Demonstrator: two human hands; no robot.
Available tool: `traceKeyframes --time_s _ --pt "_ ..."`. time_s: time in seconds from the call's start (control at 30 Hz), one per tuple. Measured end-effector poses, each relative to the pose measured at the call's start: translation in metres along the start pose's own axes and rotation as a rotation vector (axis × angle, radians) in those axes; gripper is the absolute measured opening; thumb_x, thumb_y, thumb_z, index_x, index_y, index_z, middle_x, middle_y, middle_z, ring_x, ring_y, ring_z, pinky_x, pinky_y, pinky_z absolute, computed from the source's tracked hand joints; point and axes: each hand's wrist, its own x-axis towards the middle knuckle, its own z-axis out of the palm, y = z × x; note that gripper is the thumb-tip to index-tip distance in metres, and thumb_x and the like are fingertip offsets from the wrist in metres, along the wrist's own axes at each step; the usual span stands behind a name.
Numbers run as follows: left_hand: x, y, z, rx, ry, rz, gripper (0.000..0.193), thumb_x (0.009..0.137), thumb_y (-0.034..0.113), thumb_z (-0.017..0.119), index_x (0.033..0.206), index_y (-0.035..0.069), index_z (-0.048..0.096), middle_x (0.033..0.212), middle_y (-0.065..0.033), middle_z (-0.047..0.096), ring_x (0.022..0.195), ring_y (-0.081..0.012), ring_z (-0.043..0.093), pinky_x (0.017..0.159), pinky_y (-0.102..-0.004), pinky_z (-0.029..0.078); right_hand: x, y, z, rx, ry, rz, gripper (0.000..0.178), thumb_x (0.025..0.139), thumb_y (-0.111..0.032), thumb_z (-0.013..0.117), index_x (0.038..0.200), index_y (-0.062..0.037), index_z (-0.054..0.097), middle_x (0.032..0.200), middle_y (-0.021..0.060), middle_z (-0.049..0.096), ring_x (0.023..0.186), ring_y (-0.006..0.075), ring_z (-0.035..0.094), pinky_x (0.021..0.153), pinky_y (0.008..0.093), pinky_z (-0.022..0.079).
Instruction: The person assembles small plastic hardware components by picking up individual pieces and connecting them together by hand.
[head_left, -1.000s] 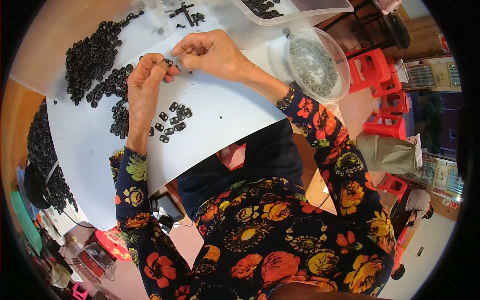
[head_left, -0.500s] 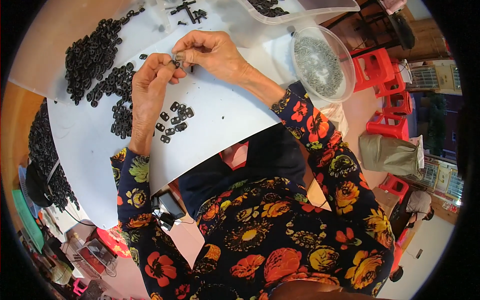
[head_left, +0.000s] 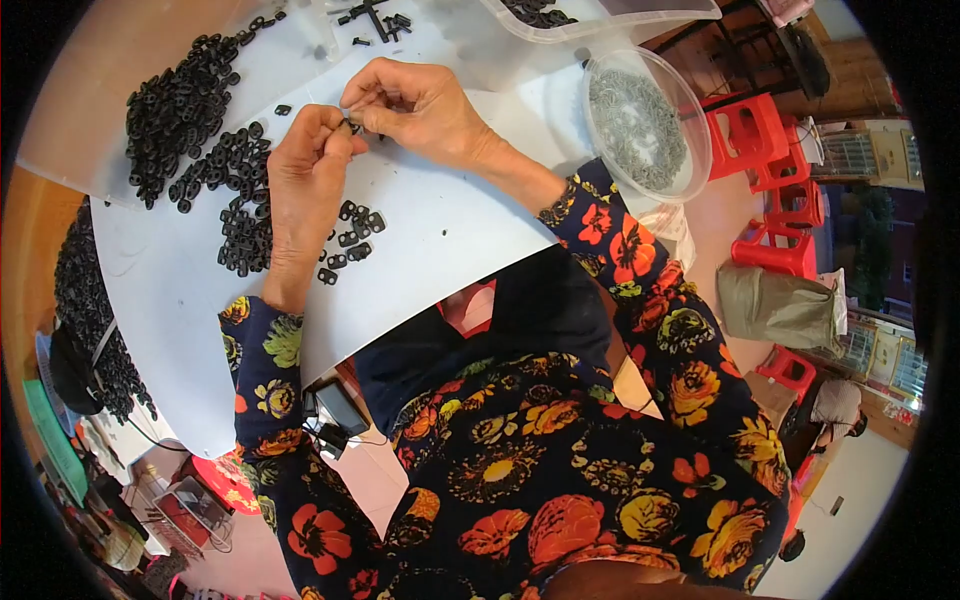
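Above the white table (head_left: 400, 250), my two hands meet fingertip to fingertip. My left hand (head_left: 308, 165) pinches a small black plastic piece (head_left: 353, 125), mostly hidden by the fingers. My right hand (head_left: 418, 112) has thumb and fingers closed at the same piece; whatever it holds there is too small to make out. Beside my left wrist lies a small group of black two-holed plastic pieces (head_left: 348, 238). Left of that hand, many more of them form a loose pile (head_left: 243, 190), with a larger heap (head_left: 180, 115) farther left.
A round clear tub (head_left: 702, 165) of tiny silvery metal pieces (head_left: 640, 130) stands right of my right forearm. Black pegs (head_left: 375, 22) and a clear plastic bin (head_left: 610, 30) are at the far side. Red stools (head_left: 748, 140) and a sack (head_left: 780, 305) stand on the right.
Both hands stay together and have shifted only slightly. My right fingers have closed in over the small piece, which now shows less. My left hand covers part of the small group.
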Motion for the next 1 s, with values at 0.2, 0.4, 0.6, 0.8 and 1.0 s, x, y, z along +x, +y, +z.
traceKeyframes --time_s 0.2,0.4,0.6,0.8,1.0 --pt "0.001 0.002 -0.001 0.084 0.047 0.057 0.005 0.090 0.003 0.051 0.090 0.002 0.056 0.075 -0.0004 0.060 0.074 -0.0078 0.061 0.067 -0.0202 0.045 -0.002 -0.002 0.001 0.050 0.022 0.057 0.009 0.084 -0.006 0.063 0.091 -0.0013 0.066 0.073 0.0008 0.064 0.066 0.0048 0.055 0.059 0.0209 0.046" --pt "0.002 -0.001 -0.003 -0.084 -0.049 0.040 0.005 0.089 0.003 0.051 0.092 0.001 0.054 0.078 -0.0012 0.060 0.076 -0.0083 0.061 0.070 -0.0214 0.045 -0.001 0.001 -0.001 -0.005 0.040 0.057 0.010 0.084 -0.009 0.065 0.083 0.0004 0.066 0.069 0.0003 0.064 0.062 0.0043 0.052 0.055 0.0210 0.043" --pt "-0.001 0.002 0.002 -0.082 0.008 0.079 0.005 0.090 0.003 0.052 0.093 0.001 0.054 0.079 -0.0023 0.061 0.075 -0.0091 0.060 0.070 -0.0230 0.046 0.000 0.004 -0.001 -0.038 0.008 0.031 0.017 0.086 -0.015 0.064 0.080 0.0007 0.064 0.067 0.0009 0.062 0.061 0.0039 0.050 0.054 0.0211 0.043" --pt "0.002 -0.003 -0.007 -0.178 0.009 0.048 0.012 0.093 0.010 0.053 0.100 0.001 0.056 0.084 -0.0068 0.066 0.076 -0.0112 0.058 0.074 -0.0246 0.045 -0.001 -0.012 -0.004 0.063 0.003 0.060 0.021 0.091 -0.021 0.061 0.088 0.0003 0.064 0.070 0.0004 0.061 0.064 0.0042 0.051 0.057 0.0196 0.043" --pt "0.000 -0.001 -0.005 -0.173 -0.001 0.036 0.013 0.093 0.011 0.053 0.100 0.001 0.057 0.085 -0.0070 0.066 0.076 -0.0115 0.058 0.074 -0.0250 0.045 -0.001 -0.008 -0.002 -0.037 -0.009 0.074 0.019 0.091 -0.019 0.061 0.089 0.0000 0.064 0.070 -0.0018 0.059 0.064 0.0029 0.048 0.056 0.0192 0.041"
